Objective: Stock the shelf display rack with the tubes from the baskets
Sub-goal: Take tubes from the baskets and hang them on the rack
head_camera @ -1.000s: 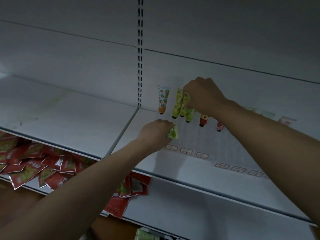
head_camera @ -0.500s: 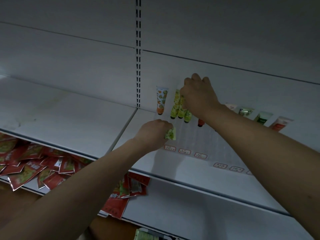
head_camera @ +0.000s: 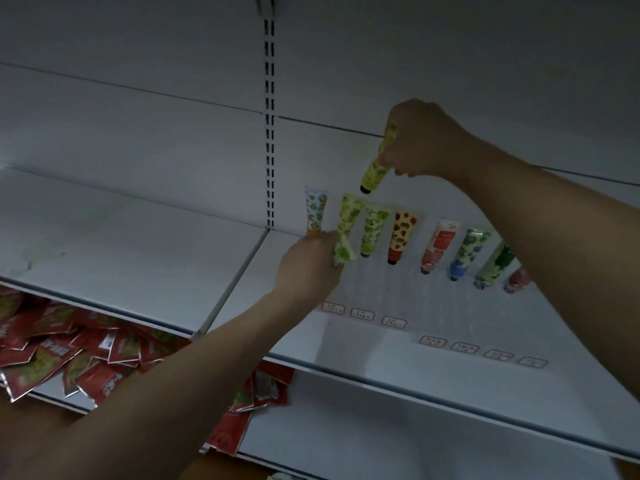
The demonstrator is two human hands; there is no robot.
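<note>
**Ann:** Head view: a green-and-yellow tube (head_camera: 375, 169) is held cap-down in the right hand (head_camera: 424, 140), fingers curled round its upper part, above the row of tubes on the clear rack (head_camera: 391, 289).

**Bo:** And the left hand (head_camera: 308, 268)?

**Ann:** A second green tube (head_camera: 343, 252) is pinched at its fingertips, low at the left end of the row, just in front of the orange tube (head_camera: 316, 211) and touching or overlapping the yellow-green tube (head_camera: 349, 211). Whether it is already seated cannot be told.

**Bo:** How full is the row?

**Ann:** Along the back of the shelf (head_camera: 138, 237) a line of tubes is stood cap-down: orange, yellow-green, a green one (head_camera: 372, 233), a strawberry one (head_camera: 401, 237), a pink one (head_camera: 437, 247), then blue and green ones further right, partly hidden behind the right forearm. Price labels (head_camera: 362, 314) are seen along the front of the rack. Baskets are not in view.

**Bo:** So which step is in hand?

**Ann:** Placement, it is judged: the raised tube is being lined up over the left part of the row. Next, a free slot must be picked out, the cap aimed straight down, and the tube lowered without neighbours being knocked askew.

**Bo:** Below?

**Ann:** Red packets (head_camera: 52, 355) are heaped on the lower shelf.
</note>
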